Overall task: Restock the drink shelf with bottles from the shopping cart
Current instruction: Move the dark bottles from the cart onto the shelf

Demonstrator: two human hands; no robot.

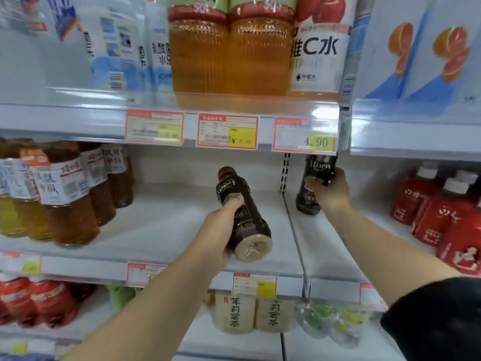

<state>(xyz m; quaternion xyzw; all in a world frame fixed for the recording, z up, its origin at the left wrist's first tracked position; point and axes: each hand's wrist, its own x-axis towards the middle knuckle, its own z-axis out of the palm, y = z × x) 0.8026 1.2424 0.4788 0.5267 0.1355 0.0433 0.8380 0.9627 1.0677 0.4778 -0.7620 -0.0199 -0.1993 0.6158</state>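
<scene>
The left hand (221, 230) has its fingers curled round a dark brown plastic bottle with a pale beige base (251, 230), thumb pressed along the label. This bottle is held in the air above the white metal middle shelf (161, 225), in the bare gap of its left bay. Its long axis is tilted, with the cap pointing up and away toward the shelf's back wall and the base toward the camera.

The right hand (330, 191) grips a second dark brown bottle (316, 168) round its middle. That bottle stands nearly upright in the right bay, just past the vertical divider, its cap hidden behind a red-and-yellow price tag (304, 136). Whether its base touches the shelf cannot be told.

Amber tea bottles (70, 199) stand at left and red-labelled bottles (437, 204) at right.
</scene>
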